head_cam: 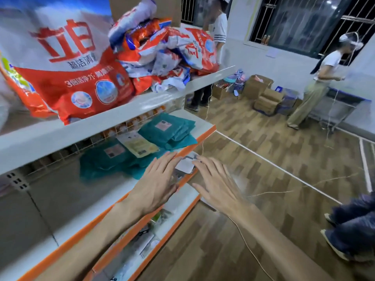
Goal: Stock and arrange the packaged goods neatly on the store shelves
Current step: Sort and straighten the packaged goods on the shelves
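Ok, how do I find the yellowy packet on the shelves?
Look at the shelf with the orange edge, under the big red and white bags. On it lie teal packets. The pale yellow packet lies flat between them, light where its neighbours are dark teal.

The left grip (160, 183) and right grip (219, 185), fingers (168, 159) straight, are flanking a small white packet (185, 164) lying at the orange front edge of the middle shelf (203, 121), near teal packets (172, 130).
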